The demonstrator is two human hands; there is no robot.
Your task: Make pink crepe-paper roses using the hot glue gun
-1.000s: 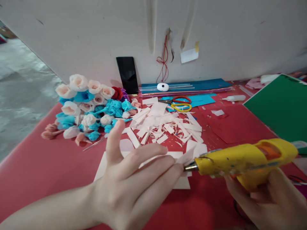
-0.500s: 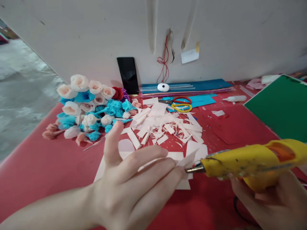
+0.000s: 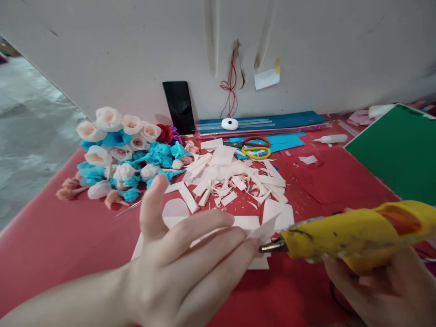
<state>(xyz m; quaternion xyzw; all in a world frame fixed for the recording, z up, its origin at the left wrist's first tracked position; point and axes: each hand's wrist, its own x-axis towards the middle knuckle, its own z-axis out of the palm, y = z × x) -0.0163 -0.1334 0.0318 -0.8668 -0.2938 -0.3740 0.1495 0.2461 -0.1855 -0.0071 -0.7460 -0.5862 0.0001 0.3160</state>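
Observation:
A small pale paper piece (image 3: 267,229) sticks out past the fingertips of my left hand (image 3: 190,268), which holds it with its back towards me and one digit raised. Behind the fingers, part of the paper is hidden. My right hand (image 3: 384,286) grips a yellow hot glue gun (image 3: 334,234) at its handle. The gun's metal nozzle (image 3: 270,246) is at the paper's lower edge, close to my left fingertips; I cannot tell whether it touches. Beneath my left hand lies a cream paper sheet (image 3: 250,222).
Crepe paper flowers (image 3: 109,119) are piled at the left. Cream paper scraps (image 3: 235,181) litter the middle, with scissors (image 3: 255,152) behind them. A black phone (image 3: 179,106) leans on the wall. A green board (image 3: 395,154) and a small glue bottle (image 3: 332,139) are at the right.
The gun's nozzle has shifted slightly left and down along the paper piece. My left hand still holds the paper. The whole view has drifted a little.

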